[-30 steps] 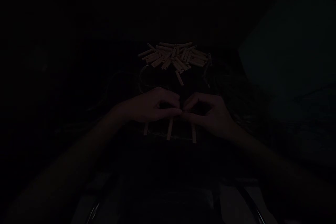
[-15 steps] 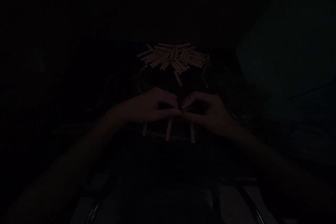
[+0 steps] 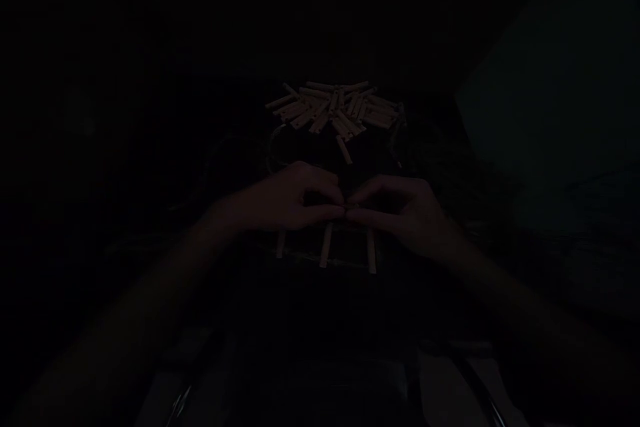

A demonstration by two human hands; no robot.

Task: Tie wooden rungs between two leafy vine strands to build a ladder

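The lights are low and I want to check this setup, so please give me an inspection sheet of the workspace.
Surface: too dark to tell.
Work items: pile of pale wooden sticks; single stick just below it; three roughly parallel sticks beneath the hands.
Clutter: nothing seen.
Hands: left hand and right hand meet fingertip to fingertip; anything held is too dark to tell.
Cables: thin pale curved line left of the pile, possibly wire.
Surroundings: dim bluish panel at upper right.
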